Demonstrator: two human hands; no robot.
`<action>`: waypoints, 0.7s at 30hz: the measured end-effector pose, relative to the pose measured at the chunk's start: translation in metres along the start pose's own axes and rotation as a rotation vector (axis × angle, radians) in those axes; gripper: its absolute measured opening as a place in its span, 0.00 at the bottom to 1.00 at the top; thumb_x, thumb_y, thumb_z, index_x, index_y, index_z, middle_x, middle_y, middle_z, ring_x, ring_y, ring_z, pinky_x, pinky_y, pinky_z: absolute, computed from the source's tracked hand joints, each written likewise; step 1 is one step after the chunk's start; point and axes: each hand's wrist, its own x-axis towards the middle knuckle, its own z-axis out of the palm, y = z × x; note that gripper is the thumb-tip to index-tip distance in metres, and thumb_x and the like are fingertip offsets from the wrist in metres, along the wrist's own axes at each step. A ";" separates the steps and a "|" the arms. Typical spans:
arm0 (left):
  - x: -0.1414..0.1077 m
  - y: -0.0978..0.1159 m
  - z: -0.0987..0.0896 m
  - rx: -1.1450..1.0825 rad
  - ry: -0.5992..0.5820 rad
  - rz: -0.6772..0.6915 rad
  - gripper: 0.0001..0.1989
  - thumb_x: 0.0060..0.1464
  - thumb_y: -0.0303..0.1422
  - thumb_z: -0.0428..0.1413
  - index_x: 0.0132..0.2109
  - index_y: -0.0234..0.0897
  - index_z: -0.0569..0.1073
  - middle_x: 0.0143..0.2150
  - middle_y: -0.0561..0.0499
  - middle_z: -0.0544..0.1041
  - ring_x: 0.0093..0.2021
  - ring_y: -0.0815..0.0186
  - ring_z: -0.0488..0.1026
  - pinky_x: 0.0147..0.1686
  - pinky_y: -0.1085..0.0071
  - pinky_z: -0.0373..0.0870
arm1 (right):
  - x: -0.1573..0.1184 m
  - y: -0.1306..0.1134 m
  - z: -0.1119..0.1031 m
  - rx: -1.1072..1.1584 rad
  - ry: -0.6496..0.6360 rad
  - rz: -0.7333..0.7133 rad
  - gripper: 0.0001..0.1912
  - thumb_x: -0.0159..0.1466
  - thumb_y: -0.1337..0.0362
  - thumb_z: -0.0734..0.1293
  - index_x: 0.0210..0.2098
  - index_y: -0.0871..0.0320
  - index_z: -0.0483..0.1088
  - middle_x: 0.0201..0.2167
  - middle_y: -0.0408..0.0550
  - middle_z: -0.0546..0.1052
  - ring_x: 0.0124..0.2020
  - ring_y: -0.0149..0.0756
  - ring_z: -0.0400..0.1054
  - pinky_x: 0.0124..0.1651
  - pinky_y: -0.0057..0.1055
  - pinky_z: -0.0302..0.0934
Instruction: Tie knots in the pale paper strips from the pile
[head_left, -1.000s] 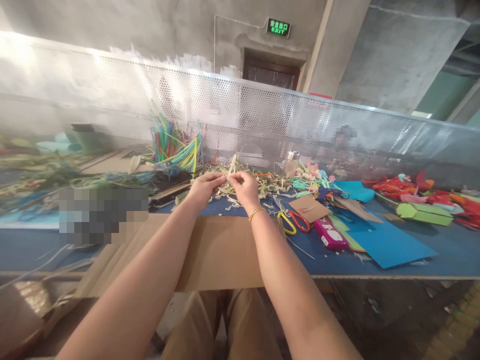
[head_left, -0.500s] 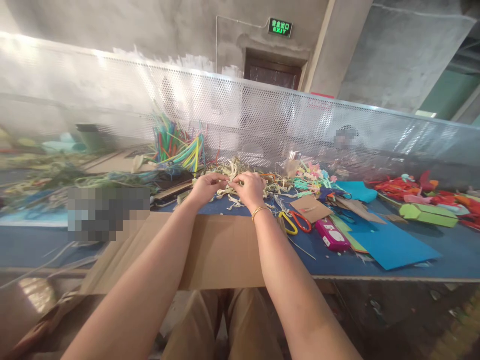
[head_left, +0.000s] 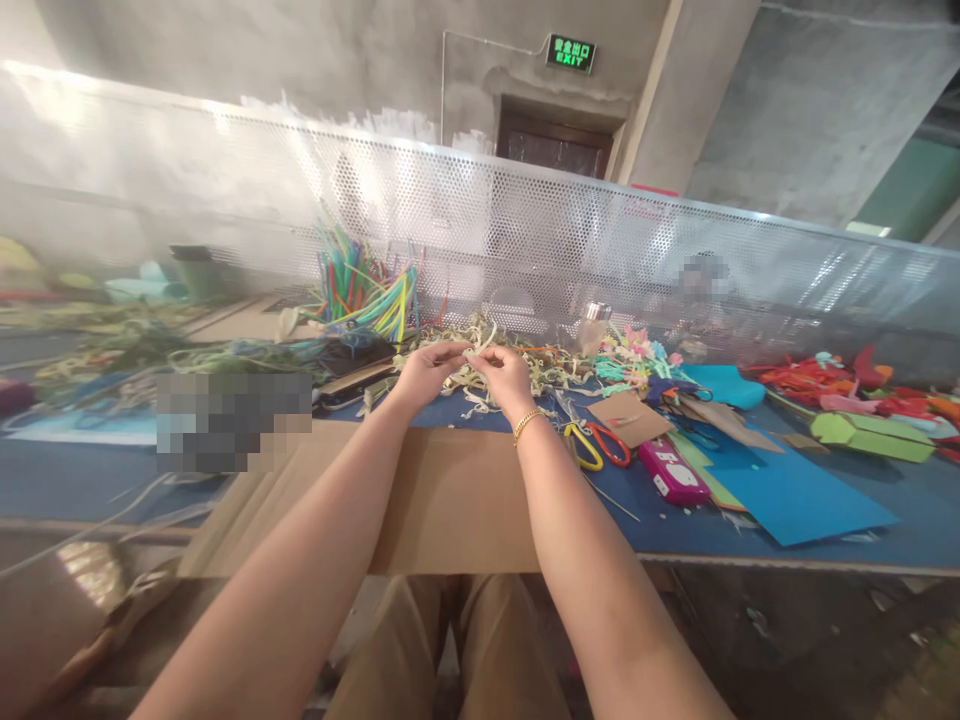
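My left hand (head_left: 431, 372) and my right hand (head_left: 506, 375) meet fingertip to fingertip above the far part of the table. Both are closed in a pinch on a small pale green strip (head_left: 470, 353), mostly covered by the fingers; its material is hard to make out. Right behind and around them lies a tangled heap of similar pale, curly strips (head_left: 555, 372). Under my forearms a flat cardboard sheet (head_left: 457, 500) reaches the table's front edge. Close to my right wrist are yellow-handled scissors (head_left: 583, 448) and orange-handled scissors (head_left: 611, 447).
To the right lie a purple packet (head_left: 673, 473), blue sheets (head_left: 802, 490), a light green folded piece (head_left: 870, 436) and red scraps (head_left: 806, 378). Colourful pipe cleaners (head_left: 364, 290) stand behind on the left. A clear bottle (head_left: 592, 328) stands near the perforated metal screen (head_left: 420, 200).
The whole view has shifted slightly to the right. My hands stay together at the pale strip, with the fingers only slightly changed.
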 end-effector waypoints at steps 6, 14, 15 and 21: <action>0.001 -0.003 -0.001 -0.069 -0.043 -0.027 0.21 0.39 0.37 0.66 0.43 0.35 0.78 0.35 0.47 0.78 0.35 0.65 0.73 0.39 0.69 0.68 | -0.001 0.000 0.003 0.219 -0.017 0.078 0.14 0.51 0.52 0.69 0.22 0.57 0.70 0.19 0.38 0.70 0.23 0.26 0.61 0.29 0.25 0.56; 0.004 -0.009 -0.004 -0.074 0.024 -0.040 0.23 0.35 0.40 0.68 0.40 0.34 0.80 0.34 0.46 0.79 0.37 0.61 0.74 0.41 0.65 0.69 | -0.003 -0.009 0.001 0.297 -0.043 0.180 0.11 0.49 0.57 0.71 0.22 0.58 0.72 0.19 0.39 0.70 0.23 0.26 0.60 0.30 0.25 0.56; 0.004 -0.008 -0.003 -0.078 0.027 -0.048 0.23 0.35 0.40 0.68 0.40 0.34 0.80 0.34 0.46 0.79 0.37 0.61 0.74 0.41 0.65 0.69 | -0.003 -0.009 0.001 0.299 -0.047 0.182 0.10 0.49 0.57 0.70 0.22 0.58 0.72 0.19 0.39 0.70 0.23 0.26 0.61 0.30 0.25 0.56; 0.000 0.000 -0.002 -0.071 0.106 -0.106 0.22 0.35 0.40 0.68 0.40 0.33 0.79 0.32 0.47 0.79 0.33 0.64 0.73 0.36 0.68 0.69 | -0.002 -0.004 0.005 0.134 -0.075 0.117 0.08 0.53 0.59 0.68 0.25 0.57 0.74 0.23 0.41 0.75 0.27 0.30 0.67 0.34 0.27 0.60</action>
